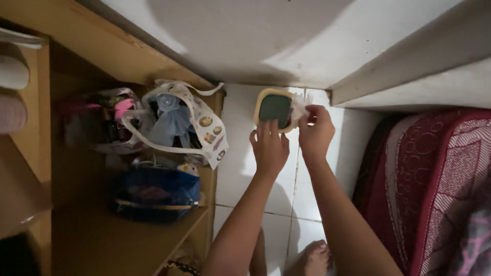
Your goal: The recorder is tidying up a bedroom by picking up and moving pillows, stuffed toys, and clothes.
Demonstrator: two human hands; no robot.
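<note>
A small rounded-square mirror [274,108] with a yellow rim and dark face is held up over the white tiled floor. My left hand [268,146] grips its lower edge with the fingers on the rim. My right hand [315,131] presses a crumpled white tissue [299,108] against the mirror's right edge. Both forearms reach up from the bottom of the view.
A wooden shelf unit [102,48] stands at the left, holding a patterned white pouch [197,125] full of small items and a dark blue bag [156,194]. A red patterned mattress [434,189] lies at the right. A white wall [286,36] is ahead; my foot [312,258] is below.
</note>
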